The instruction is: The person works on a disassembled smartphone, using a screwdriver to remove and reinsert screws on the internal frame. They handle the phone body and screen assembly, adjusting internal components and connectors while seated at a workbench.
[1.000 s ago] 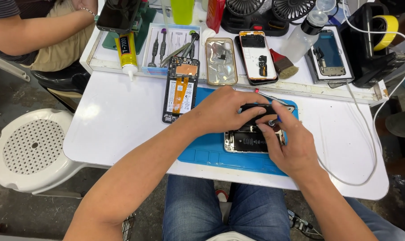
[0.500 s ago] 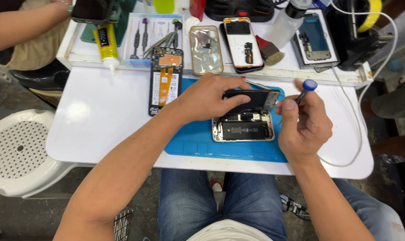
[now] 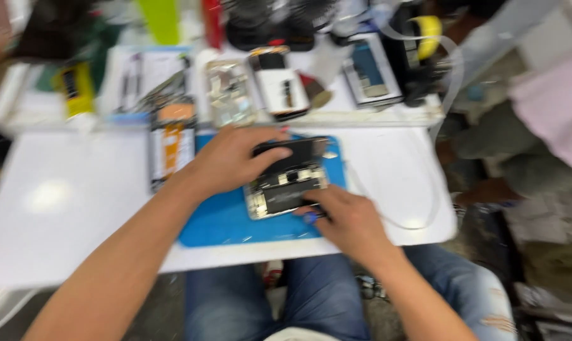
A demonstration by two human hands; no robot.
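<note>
Both bare forearms came in from the bottom of the frame and angled toward each other over the lap. The left hand lay palm down with the wrist nearly straight, fingers stretched forward and curled a bit at the tips. The right hand sat lower and closer in, knuckles up, fingers bunched into a loose pinch pointing left, though the blur hid the fingertips.

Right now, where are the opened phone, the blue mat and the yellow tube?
opened phone (image 3: 286, 192), head view, on its exposed inner parts.
blue mat (image 3: 226, 221), head view, on its bare left part.
yellow tube (image 3: 73, 91), head view, on its body.
</note>
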